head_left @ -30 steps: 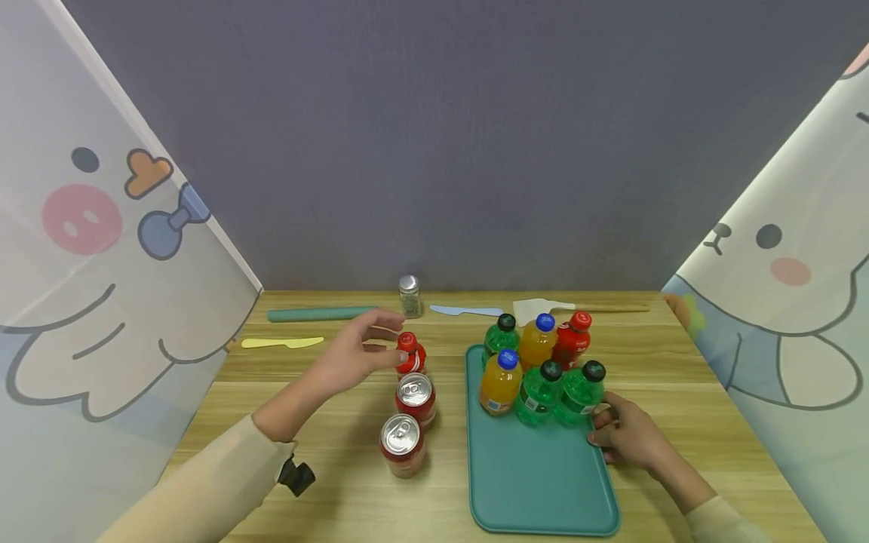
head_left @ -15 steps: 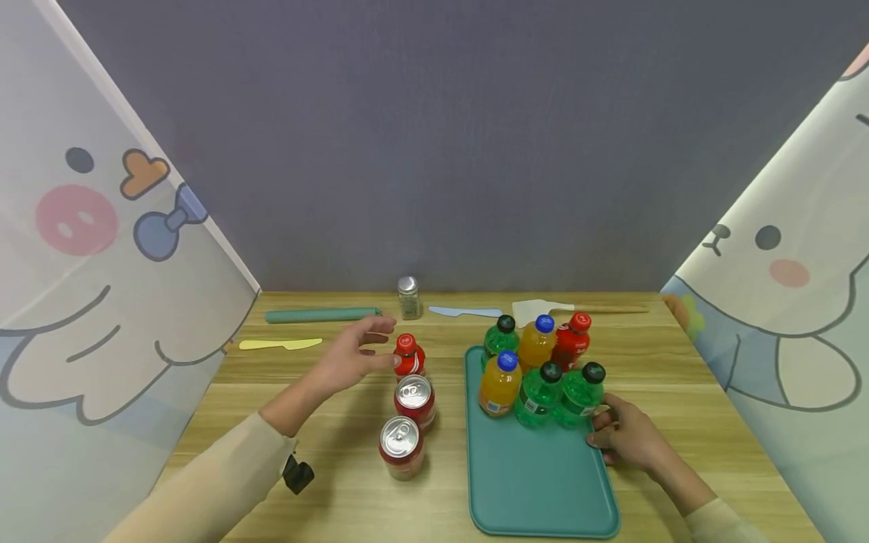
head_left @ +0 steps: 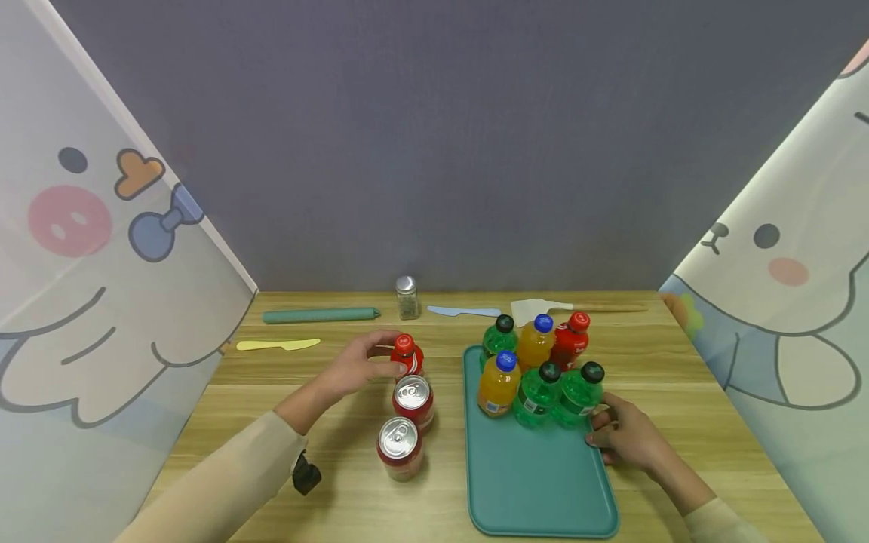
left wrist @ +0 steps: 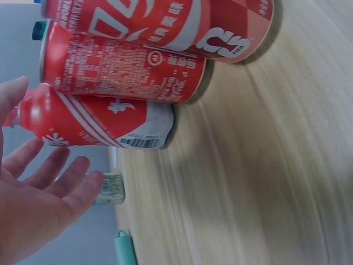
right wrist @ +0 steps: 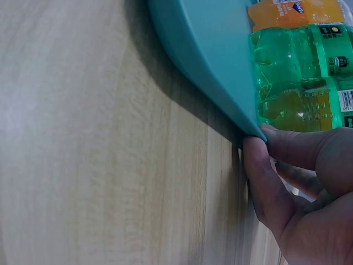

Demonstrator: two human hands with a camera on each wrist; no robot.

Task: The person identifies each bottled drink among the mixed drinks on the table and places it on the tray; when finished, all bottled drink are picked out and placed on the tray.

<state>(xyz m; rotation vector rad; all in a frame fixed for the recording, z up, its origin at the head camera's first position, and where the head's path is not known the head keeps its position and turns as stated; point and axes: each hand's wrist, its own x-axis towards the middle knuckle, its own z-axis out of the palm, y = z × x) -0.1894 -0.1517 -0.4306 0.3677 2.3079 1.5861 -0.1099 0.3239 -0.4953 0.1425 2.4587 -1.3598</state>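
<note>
A small red bottle [head_left: 407, 357] with a red cap stands on the wooden table, left of the teal tray [head_left: 536, 483]. My left hand [head_left: 382, 354] cups around it from the left. In the left wrist view its fingers [left wrist: 71, 182] are spread and straight beside the bottle [left wrist: 94, 124], with a small gap showing. Two red cans [head_left: 414, 400] [head_left: 400, 446] stand in a row in front of the bottle. My right hand [head_left: 611, 434] grips the tray's right rim [right wrist: 204, 49], thumb on top and fingers [right wrist: 265, 176] underneath. Several green, orange and red bottles [head_left: 538, 392] crowd the tray's far end.
Along the back edge lie a green roll [head_left: 319, 314], a yellow knife [head_left: 278, 345], a glass shaker [head_left: 407, 296], a blue knife [head_left: 465, 311] and a white spatula [head_left: 543, 309]. Printed cloth panels close in the left and right sides.
My left hand has dropped lower and drawn in around the red bottle. The right hand and the tray have stayed put.
</note>
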